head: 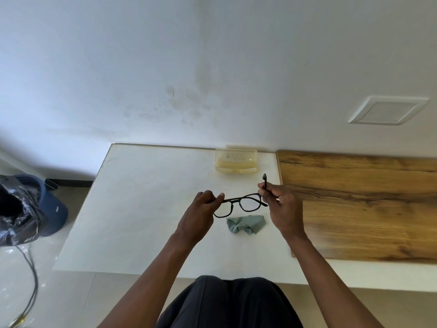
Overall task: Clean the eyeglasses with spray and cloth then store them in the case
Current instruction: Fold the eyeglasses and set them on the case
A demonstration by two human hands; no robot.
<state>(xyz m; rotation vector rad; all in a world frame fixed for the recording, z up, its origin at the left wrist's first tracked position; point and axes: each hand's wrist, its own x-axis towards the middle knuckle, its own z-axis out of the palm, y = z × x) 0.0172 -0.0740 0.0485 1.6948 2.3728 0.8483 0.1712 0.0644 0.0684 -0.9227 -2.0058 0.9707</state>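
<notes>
Black-framed eyeglasses (pixel 241 204) are hanging between left hand (pixel 201 214) and right hand (pixel 282 209), each pinching a temple, probably for folding; yellowish case (pixel 235 160) is waiting open at twelve o'clock.

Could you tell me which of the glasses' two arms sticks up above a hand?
The arm in the right hand; its tip pokes above the fingers, while the left hand hides the other.
</notes>
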